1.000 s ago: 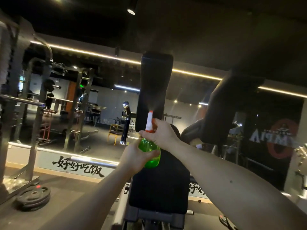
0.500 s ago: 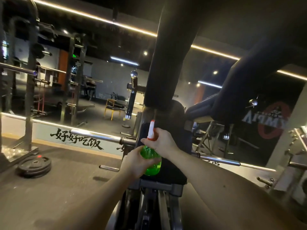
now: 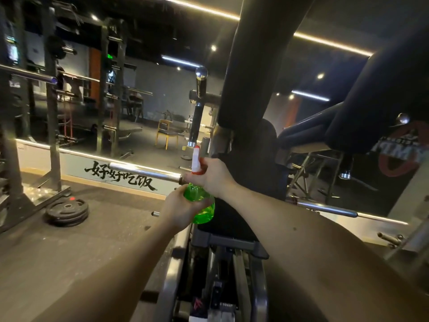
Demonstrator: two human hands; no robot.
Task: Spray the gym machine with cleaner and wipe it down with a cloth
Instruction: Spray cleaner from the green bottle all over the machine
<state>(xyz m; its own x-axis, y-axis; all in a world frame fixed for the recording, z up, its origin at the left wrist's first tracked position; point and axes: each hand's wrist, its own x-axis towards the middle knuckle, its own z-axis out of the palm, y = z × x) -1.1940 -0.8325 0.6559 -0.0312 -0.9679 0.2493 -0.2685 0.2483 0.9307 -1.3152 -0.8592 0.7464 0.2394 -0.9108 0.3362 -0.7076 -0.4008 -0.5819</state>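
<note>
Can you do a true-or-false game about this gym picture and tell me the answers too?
1. The left hand and the right hand both hold the spray bottle. True.
2. The spray bottle is blue. False: it is green.
3. Weight plates lie on the floor. True.
4. The nozzle is black. False: it is white and red.
5. The chair at the back is red. False: it is yellow.
</note>
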